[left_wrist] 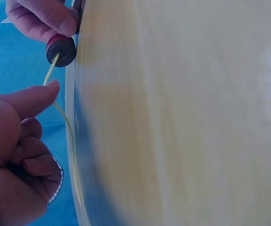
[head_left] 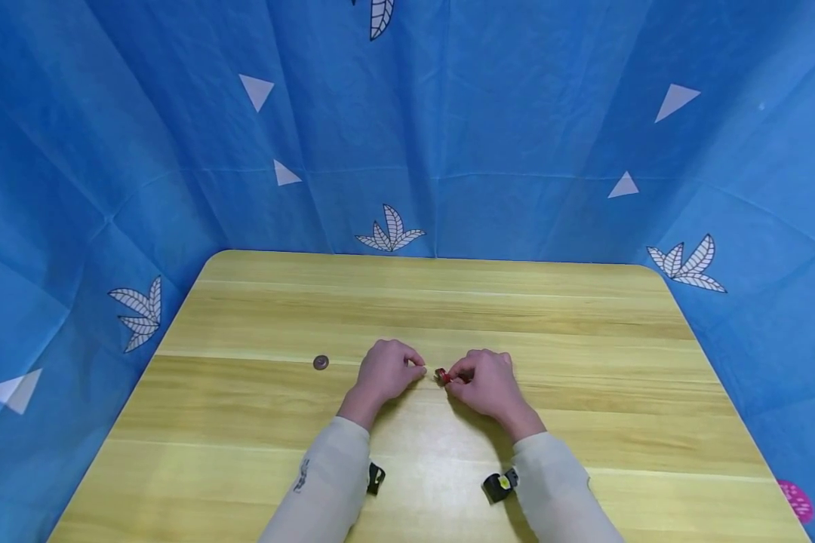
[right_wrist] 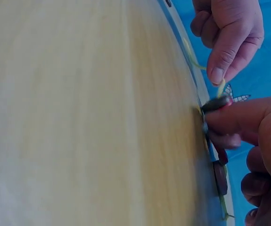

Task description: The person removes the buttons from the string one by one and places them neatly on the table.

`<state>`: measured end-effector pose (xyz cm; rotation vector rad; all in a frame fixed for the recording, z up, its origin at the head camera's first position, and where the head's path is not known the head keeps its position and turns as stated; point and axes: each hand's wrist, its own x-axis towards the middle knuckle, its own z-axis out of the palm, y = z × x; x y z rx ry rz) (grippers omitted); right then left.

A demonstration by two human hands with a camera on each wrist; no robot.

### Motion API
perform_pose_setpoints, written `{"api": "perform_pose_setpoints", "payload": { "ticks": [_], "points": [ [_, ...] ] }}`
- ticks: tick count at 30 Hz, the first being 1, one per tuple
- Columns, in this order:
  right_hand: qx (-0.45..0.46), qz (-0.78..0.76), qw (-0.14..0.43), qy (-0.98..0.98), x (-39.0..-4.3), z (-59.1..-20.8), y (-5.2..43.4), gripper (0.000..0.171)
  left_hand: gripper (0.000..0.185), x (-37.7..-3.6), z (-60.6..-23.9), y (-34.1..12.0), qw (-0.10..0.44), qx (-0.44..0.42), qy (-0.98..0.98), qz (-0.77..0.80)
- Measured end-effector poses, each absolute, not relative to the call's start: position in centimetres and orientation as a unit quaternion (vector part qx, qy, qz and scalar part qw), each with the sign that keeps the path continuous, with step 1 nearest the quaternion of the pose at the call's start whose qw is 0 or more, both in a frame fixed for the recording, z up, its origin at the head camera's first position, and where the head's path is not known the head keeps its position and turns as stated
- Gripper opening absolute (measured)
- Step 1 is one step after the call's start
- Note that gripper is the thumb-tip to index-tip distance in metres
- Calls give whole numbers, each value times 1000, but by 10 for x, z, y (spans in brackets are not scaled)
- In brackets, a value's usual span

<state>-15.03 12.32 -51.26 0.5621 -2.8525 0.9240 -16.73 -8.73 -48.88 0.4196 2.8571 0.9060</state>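
My right hand (head_left: 453, 376) pinches a small red-and-dark bead (head_left: 441, 375) just above the wooden table (head_left: 448, 302). My left hand (head_left: 417, 366) pinches a thin yellow cord (left_wrist: 67, 127) right beside it. In the left wrist view the cord's end meets the bead's (left_wrist: 61, 49) dark face, just past my left thumb tip (left_wrist: 50, 87). The right wrist view shows the bead (right_wrist: 216, 103) held by my right hand (right_wrist: 220, 120), with my left hand (right_wrist: 218, 77) on the cord (right_wrist: 192, 59). More dark beads (right_wrist: 220, 176) sit lower on the cord under my right hand.
A small brown disc (head_left: 321, 363) lies on the table left of my left hand. Blue patterned cloth (head_left: 448, 136) hangs around the table on three sides. A pink object (head_left: 796, 500) shows at the lower right, off the table edge.
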Motion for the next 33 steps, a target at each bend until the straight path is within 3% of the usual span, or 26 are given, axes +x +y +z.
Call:
{"api": "perform_pose_setpoints", "payload": {
  "ticks": [14, 25, 33],
  "points": [
    [200, 262, 100, -939, -149, -510, 122, 7, 4, -166, -491, -90, 55, 129, 942, 305],
    [201, 269, 132, -933, -149, -512, 121, 16, 6, -165, -492, -94, 62, 145, 938, 309],
    [204, 283, 119, -930, -149, -514, 120, 17, 9, -165, -495, -94, 16, 170, 919, 354]
  ]
}}
